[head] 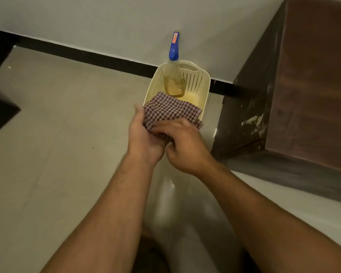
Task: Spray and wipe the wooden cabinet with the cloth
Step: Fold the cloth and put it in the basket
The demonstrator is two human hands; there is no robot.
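Note:
A red-and-white checked cloth (171, 111) is held folded over the near rim of a cream plastic basket (195, 81). My left hand (144, 138) grips the cloth's left edge from below. My right hand (185, 142) presses on its near edge, fingers curled over the fabric. A clear spray bottle (173, 81) with yellowish liquid and a blue trigger head stands upright inside the basket, behind the cloth. The dark wooden cabinet (311, 75) stands to the right, its side panel scuffed with white marks.
The basket sits on the beige tiled floor (57, 134) against a pale wall (106, 22) with a black skirting strip. A dark object (0, 113) juts in at the left edge. A white ledge runs along the cabinet's near side.

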